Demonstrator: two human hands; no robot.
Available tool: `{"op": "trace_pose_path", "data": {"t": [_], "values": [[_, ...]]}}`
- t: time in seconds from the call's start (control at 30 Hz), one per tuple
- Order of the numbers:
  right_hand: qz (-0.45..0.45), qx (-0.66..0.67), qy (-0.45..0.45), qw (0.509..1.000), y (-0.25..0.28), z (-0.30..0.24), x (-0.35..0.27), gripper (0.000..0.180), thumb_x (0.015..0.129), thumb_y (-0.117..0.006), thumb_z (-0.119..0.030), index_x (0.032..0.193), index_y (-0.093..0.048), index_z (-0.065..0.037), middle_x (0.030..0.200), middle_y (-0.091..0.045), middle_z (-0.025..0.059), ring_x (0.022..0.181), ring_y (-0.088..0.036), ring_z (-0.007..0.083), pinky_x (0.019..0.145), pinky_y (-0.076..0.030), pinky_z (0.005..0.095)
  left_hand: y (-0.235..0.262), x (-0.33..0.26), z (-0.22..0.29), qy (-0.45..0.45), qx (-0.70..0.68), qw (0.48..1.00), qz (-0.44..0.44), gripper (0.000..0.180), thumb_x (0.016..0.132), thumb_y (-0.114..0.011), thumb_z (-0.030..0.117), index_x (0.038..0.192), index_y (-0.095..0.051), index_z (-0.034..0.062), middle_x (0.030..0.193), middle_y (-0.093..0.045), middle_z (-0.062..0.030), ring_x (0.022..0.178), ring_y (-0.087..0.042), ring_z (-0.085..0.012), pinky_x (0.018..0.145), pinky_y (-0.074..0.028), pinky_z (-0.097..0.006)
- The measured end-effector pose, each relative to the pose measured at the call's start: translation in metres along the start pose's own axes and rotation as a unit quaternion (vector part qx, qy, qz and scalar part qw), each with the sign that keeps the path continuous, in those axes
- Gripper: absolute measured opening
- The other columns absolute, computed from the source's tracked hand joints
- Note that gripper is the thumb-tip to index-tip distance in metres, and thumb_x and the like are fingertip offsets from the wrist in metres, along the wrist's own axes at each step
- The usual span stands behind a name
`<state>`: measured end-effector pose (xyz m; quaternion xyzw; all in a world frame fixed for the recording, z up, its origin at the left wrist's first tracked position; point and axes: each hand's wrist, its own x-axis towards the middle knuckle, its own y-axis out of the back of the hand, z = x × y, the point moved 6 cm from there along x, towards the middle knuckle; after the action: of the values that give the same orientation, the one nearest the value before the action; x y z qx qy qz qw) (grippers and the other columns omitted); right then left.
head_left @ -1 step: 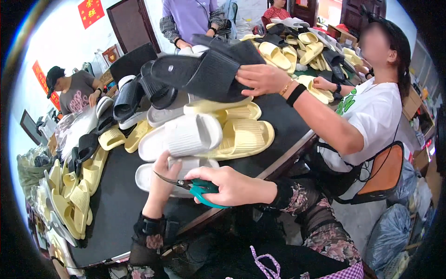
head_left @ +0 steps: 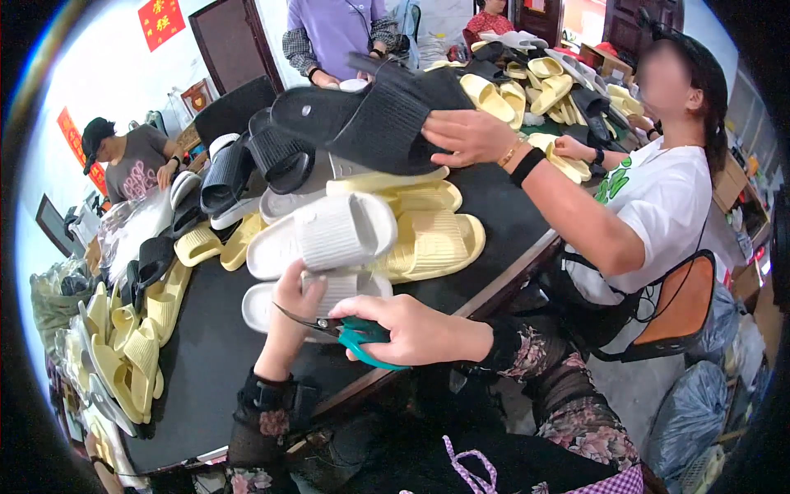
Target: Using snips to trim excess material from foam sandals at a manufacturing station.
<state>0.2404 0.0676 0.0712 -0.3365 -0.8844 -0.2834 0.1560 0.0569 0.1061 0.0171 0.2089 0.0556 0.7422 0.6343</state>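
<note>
Scissors (head_left: 362,333) with teal handles are on the near side of the upper white slipper (head_left: 329,235), grasped in the right hand (head_left: 424,329), whose fingers wrap around the handles. The dark blades cross in front of the left hand (head_left: 286,323), which is raised at the near edge of the upper white slipper with its thumb and fingers bent; whether it grips that slipper or only touches it, I cannot tell. A lower white slipper (head_left: 354,286) lies just on the near side of the upper one, partly covered by the left hand.

To the right of the upper white slipper, and partly behind it, is a yellow slipper (head_left: 436,243) with a ribbed strap, on the black table (head_left: 214,370). To its left lie a pair of yellow slippers (head_left: 243,240) and, farther out, a yellow heap (head_left: 136,362). Beyond it, a co-worker's hand (head_left: 473,137) holds a large black slipper (head_left: 387,123) up by one end. That co-worker, in a white T-shirt (head_left: 666,193), sits to the right of the upper white slipper, and a person in a purple top (head_left: 333,37) is on its far side.
</note>
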Motion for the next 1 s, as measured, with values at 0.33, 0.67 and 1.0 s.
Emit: {"op": "trace_pose_path", "data": {"t": [0.33, 0.67, 1.0], "values": [[0.065, -0.006, -0.052, 0.997, 0.039, 0.014, -0.026, 0.039, 0.080, -0.065, -0.010, 0.116, -0.051, -0.002, 0.088, -0.064, 0.0142, 0.080, -0.066, 0.0245, 0.074, -0.050, 0.0335, -0.068, 0.072, 0.029, -0.088, 0.093, 0.992, -0.008, 0.029, 0.079, -0.062, 0.013, 0.105, -0.063, -0.0012, 0.088, -0.067, -0.0194, 0.084, -0.065, -0.0232, 0.075, -0.048, -0.034], [0.112, 0.033, -0.077, 0.990, 0.065, 0.049, -0.034, 0.047, 0.078, -0.069, -0.001, 0.121, -0.049, 0.002, 0.102, -0.058, 0.0025, 0.086, -0.053, 0.0050, 0.077, -0.045, 0.0206, -0.101, 0.133, 0.021, -0.095, -0.005, 0.995, -0.012, 0.026, 0.080, -0.063, 0.008, 0.103, -0.064, -0.0039, 0.086, -0.068, -0.0072, 0.074, -0.057, -0.0088, 0.067, -0.048, -0.026], [0.131, 0.024, -0.091, 0.987, 0.070, 0.060, -0.045, 0.046, 0.077, -0.070, 0.000, 0.118, -0.049, 0.003, 0.095, -0.059, 0.0023, 0.078, -0.052, 0.0043, 0.070, -0.044, 0.0194, -0.132, 0.169, 0.025, -0.036, 0.030, 0.998, 0.035, 0.026, 0.080, -0.063, 0.014, 0.100, -0.065, -0.0031, 0.079, -0.067, -0.0121, 0.076, -0.061, -0.0152, 0.070, -0.048, -0.031]]}}
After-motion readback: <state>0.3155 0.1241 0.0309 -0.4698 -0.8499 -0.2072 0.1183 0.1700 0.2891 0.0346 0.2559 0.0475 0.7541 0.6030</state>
